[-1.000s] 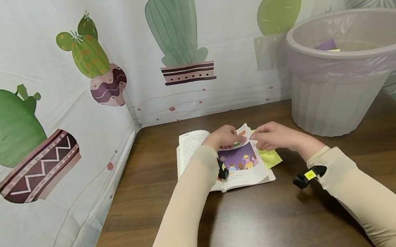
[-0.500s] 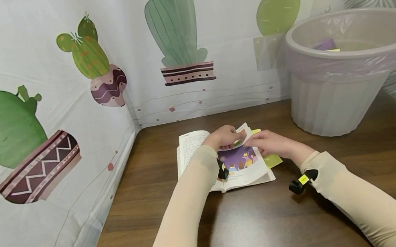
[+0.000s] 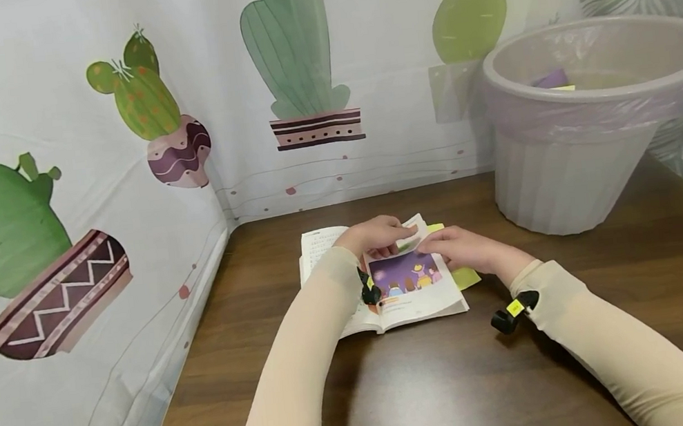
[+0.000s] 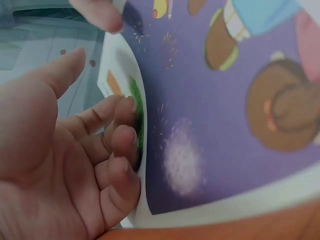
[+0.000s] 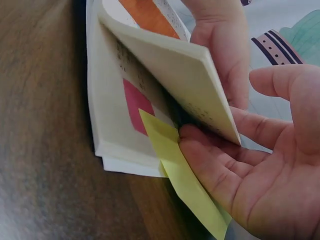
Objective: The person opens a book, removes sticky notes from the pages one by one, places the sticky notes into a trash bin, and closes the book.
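Parting pages of open white paperback book (image 3: 411, 310) at yellow paper sheet (image 5: 177, 167), apparently; left hand's grip (image 3: 376, 236), right hand's grip (image 3: 467, 250) loose, thumbs apart; next likely needs pinching sheet

- In front of the book (image 3: 426, 307): a way through over the table (image 3: 428, 384), between the sleeves.
- Left of the book: room as far as the hanging cloth (image 3: 157, 215).
- Right of the book, farther back: the bin (image 3: 553, 180) blocks.
- Over the book: left hand (image 3: 379, 235) and right hand (image 3: 465, 250) obstruct.

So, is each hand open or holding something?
Left hand: open, touching a green-printed white paper page.
Right hand: open, touching lifted cream paper pages.
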A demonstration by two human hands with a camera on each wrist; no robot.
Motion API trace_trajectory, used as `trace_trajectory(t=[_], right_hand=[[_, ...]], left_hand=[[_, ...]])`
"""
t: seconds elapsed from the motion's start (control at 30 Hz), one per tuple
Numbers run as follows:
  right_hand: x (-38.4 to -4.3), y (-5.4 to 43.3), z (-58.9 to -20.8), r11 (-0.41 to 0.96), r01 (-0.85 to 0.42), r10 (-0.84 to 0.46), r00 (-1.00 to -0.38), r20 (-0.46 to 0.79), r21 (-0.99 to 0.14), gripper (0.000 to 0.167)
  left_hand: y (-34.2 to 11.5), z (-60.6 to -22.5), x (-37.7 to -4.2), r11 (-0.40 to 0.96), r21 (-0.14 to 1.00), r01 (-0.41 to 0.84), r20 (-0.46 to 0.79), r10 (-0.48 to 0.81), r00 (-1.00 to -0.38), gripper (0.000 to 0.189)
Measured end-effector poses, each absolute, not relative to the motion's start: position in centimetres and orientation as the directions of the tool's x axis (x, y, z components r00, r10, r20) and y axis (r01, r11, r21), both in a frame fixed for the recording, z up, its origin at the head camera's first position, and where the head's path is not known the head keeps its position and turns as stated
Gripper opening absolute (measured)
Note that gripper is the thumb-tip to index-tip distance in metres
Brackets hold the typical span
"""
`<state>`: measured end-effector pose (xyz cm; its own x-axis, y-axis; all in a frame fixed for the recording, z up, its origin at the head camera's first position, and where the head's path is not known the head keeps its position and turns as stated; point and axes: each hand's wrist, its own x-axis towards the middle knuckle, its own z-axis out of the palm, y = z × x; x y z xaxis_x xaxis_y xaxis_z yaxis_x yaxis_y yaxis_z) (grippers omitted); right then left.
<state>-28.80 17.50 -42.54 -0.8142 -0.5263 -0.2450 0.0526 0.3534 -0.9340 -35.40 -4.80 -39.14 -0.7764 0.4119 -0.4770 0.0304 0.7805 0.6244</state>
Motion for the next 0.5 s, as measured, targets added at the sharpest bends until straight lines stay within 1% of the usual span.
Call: trace_trajectory(t=[0.13, 0.27, 0.4, 0.5], right_hand=[[-28.9, 17.3, -42.5, 0.356, 0.063, -0.531, -0.808, -0.257, -0.932, 0.054], [-29.0, 17.2, -42.5, 0.365, 0.066, -0.529, -0.806, -0.265, -0.929, 0.054], [-28.9, 17.3, -42.4, 0.371, 0.075, -0.519, -0.81, -0.273, -0.926, 0.053], [-28.9, 17.3, -42.5, 0.369, 0.079, -0.515, -0.812, -0.274, -0.926, 0.054]], left_hand=[[-6.0, -38.7, -35.7, 0.737, 0.676, 0.014, -0.462, 0.439, -0.77, 0.05], [-7.7, -38.4, -36.3, 0.662, 0.747, -0.05, -0.459, 0.461, -0.76, 0.051], [-9.6, -38.1, -36.4, 0.601, 0.794, -0.093, -0.443, 0.467, -0.765, 0.059], [-11.2, -37.8, -36.1, 0.569, 0.817, -0.1, -0.42, 0.467, -0.778, 0.064]])
